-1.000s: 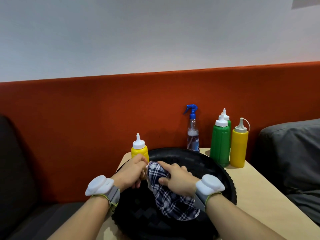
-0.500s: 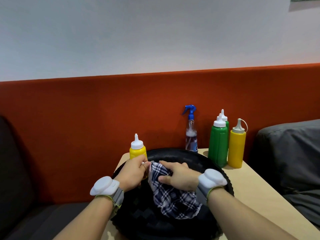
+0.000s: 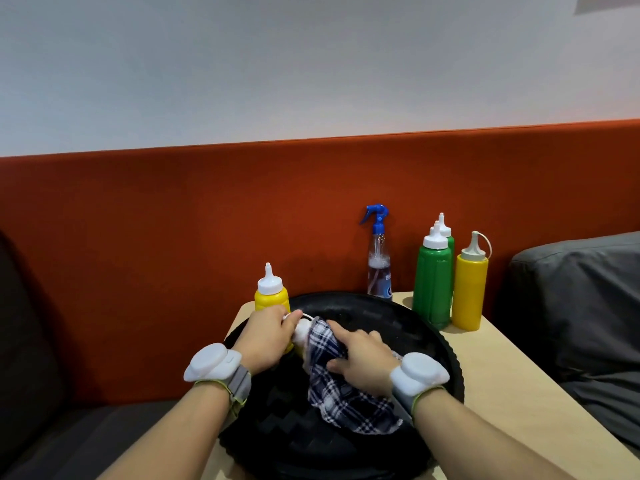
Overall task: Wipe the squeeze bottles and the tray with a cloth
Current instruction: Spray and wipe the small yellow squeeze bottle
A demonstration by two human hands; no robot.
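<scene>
Over the round black tray (image 3: 408,317), my left hand (image 3: 266,337) grips a squeeze bottle (image 3: 300,332) that lies tilted, its white cap showing and its body mostly hidden. My right hand (image 3: 360,358) holds a blue-and-white checked cloth (image 3: 343,389) wrapped round that bottle. Another yellow squeeze bottle (image 3: 272,292) stands just behind the left hand. Two green squeeze bottles (image 3: 433,282) and a yellow one (image 3: 469,289) stand to the right of the tray.
A clear spray bottle with a blue trigger (image 3: 378,258) stands behind the tray. The light wooden table (image 3: 502,372) is small, its edges close by. An orange padded backrest (image 3: 173,237) runs behind, and a grey cushion (image 3: 581,299) lies to the right.
The held bottle's white cap has come out from under the cloth as my right hand slid the cloth down along it. The view has shifted slightly.
</scene>
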